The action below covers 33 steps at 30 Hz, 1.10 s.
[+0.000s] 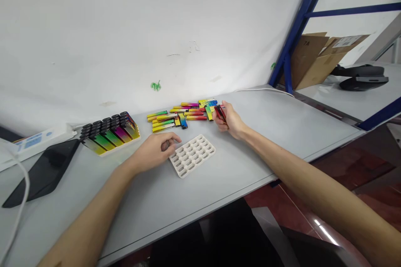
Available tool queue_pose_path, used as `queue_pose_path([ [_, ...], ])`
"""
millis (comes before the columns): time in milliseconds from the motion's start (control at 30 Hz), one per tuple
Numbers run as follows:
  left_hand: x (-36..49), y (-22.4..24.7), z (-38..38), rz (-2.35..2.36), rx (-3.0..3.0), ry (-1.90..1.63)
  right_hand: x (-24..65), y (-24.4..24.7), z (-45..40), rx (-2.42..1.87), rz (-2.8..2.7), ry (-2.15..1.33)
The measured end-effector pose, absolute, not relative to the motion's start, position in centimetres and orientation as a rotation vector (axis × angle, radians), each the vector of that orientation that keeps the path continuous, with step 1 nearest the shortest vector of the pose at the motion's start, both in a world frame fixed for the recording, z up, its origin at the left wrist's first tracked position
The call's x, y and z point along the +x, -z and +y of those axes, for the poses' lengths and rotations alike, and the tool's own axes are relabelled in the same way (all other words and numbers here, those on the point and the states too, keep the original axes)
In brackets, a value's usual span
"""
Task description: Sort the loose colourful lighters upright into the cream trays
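Head view: right grip clamped on at least one dark red lighter; left grip half curled, thumb and index apart, at corner of slotted white tray, contact unclear. Loose lighters behind tray; upright lighters packed at left. Grey worktop meets white wall; open room right of tray, to front edge.

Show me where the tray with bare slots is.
In the head view, the white tray lies mid-picture, just right of the left hand, nearer than the loose lighters.
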State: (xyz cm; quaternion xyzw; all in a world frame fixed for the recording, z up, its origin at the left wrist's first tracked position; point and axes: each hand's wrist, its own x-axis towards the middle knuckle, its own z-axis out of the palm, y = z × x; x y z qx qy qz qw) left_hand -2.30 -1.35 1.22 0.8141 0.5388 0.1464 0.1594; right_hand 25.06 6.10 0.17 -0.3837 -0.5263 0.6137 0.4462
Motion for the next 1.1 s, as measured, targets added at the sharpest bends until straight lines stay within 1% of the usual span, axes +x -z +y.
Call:
queue_pose_path([
  [100,-3.3,-2.1,-1.4,1.524,2.262,-0.339,24.5,-0.5,5.5,-0.880,-1.552,-1.353],
  [167,-3.8,-2.7,-1.8,1.468,2.210,-0.240,23.5,-1.0,4.9,-0.802,-1.694,-1.307],
  [300,-3.5,-3.6,-2.8,1.471,2.203,-0.098,20.3,-1.5,3.7,-0.531,-1.721,-1.496],
  [400,-2.7,-3.6,-3.3,1.482,2.240,-0.076,18.0,-1.3,3.0,-0.483,-1.798,-1.516],
  [633,-2.6,-2.9,-3.1,1.472,2.243,-0.169,17.4,-1.3,2.0,-0.607,-2.160,-0.967],
  [900,-1.4,-2.0,-2.9,1.481,2.241,-0.176,18.4,-1.6,1.3,-0.648,-2.282,-0.764],
  [967,-1.6,-1.7,-2.8,1.488,2.229,-0.215,19.3,-1.4,2.5,-0.775,-2.224,-0.650],
  [1000,-1.7,-1.6,-2.7,1.493,2.223,-0.226,19.9,-1.2,3.3,-0.908,-2.174,-0.563],
  [1100,-2.1,-1.3,-2.5,1.489,2.214,-0.258,21.9,-0.2,6.1,-1.465,-2.017,-0.254],
])
